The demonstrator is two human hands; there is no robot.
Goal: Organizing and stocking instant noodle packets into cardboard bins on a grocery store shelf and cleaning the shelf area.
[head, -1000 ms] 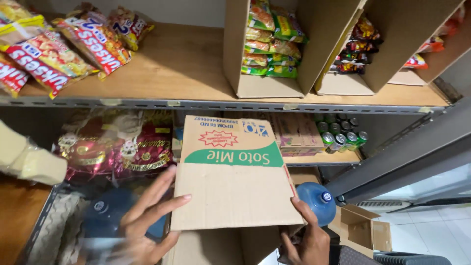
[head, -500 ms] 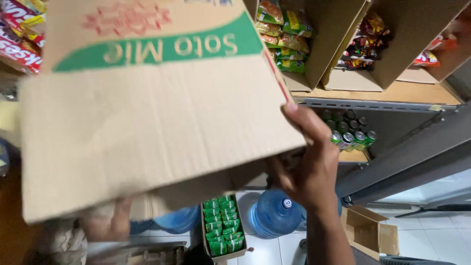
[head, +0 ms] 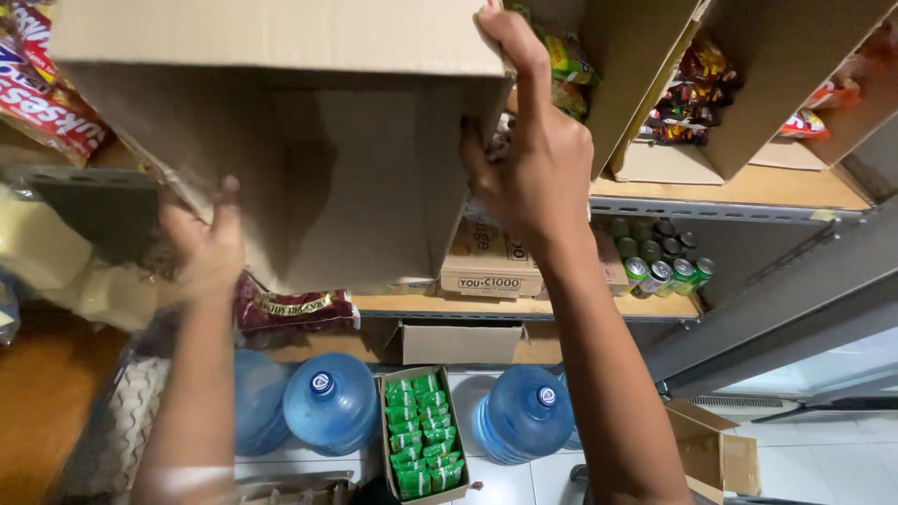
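Observation:
A large brown cardboard box (head: 309, 140) is raised high in front of the shelves, its underside facing me. My left hand (head: 206, 248) presses against the box's lower left side. My right hand (head: 528, 150) grips the box's right edge, fingers reaching up over its corner. The box hides much of the upper shelf behind it.
Snack packets (head: 37, 89) lie on the upper shelf at left; open cartons of snacks (head: 692, 84) stand at right. Drink cans (head: 669, 262) and flat boxes (head: 491, 262) fill the middle shelf. Blue water jugs (head: 332, 402) and a carton of green packets (head: 421, 430) stand on the floor.
The box has gone from waist height up to the upper shelf level. Its printed face has tipped out of view and its underside now faces me. Both hands rose with it.

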